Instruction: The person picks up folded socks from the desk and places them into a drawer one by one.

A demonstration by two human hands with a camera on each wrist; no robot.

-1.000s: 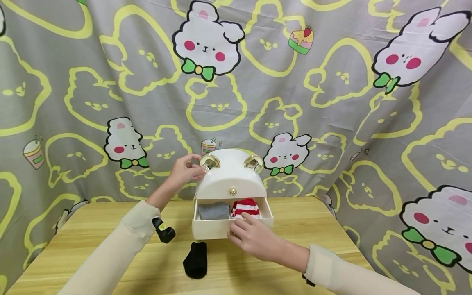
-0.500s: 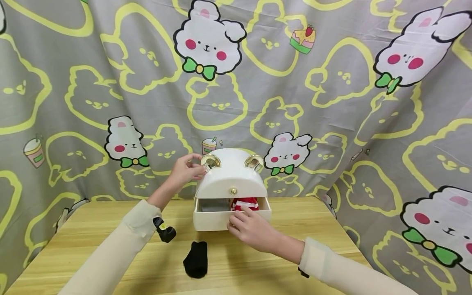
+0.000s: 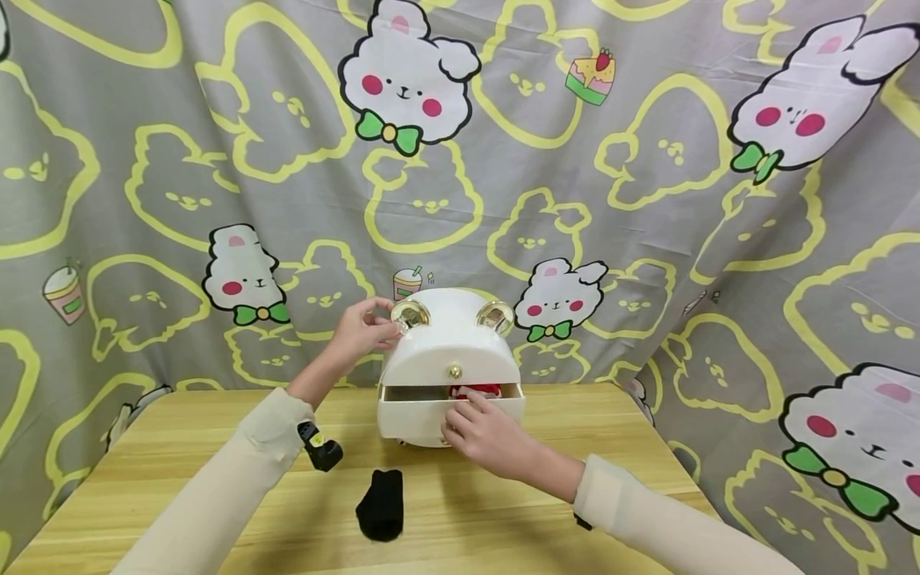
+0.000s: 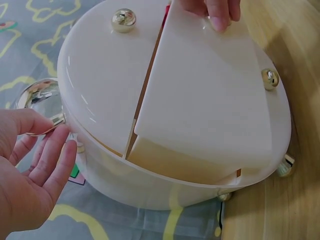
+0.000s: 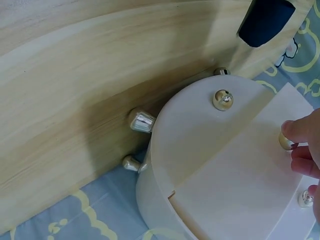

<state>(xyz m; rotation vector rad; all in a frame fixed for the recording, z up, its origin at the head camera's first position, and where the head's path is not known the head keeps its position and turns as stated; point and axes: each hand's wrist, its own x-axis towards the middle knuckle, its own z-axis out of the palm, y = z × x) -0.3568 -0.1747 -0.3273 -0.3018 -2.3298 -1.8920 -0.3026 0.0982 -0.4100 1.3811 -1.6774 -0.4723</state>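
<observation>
A white rounded storage box (image 3: pixel 449 327) with two gold ears stands on the table, its middle drawer (image 3: pixel 410 419) partly out. Inside the drawer, a red-and-white striped folded cloth (image 3: pixel 483 390) shows; the grey cloth beside it is now hidden. My right hand (image 3: pixel 485 438) pinches the drawer's gold knob (image 5: pixel 287 142) between thumb and fingers. On the box's left side, my left hand (image 3: pixel 362 330) pinches the edge of the gold ear (image 4: pixel 40 97). A black sock (image 3: pixel 381 505) lies on the table in front of the box.
The wooden table (image 3: pixel 237 455) reaches back to a grey patterned curtain (image 3: pixel 302 200) just behind the box. Other gold knobs (image 4: pixel 123 20) sit above and below the drawer. Short metallic feet (image 5: pixel 142 121) hold the box up.
My right hand has pushed the drawer back toward the box, so its opening has narrowed and the grey cloth has gone from sight. The left hand and the black sock stay in place.
</observation>
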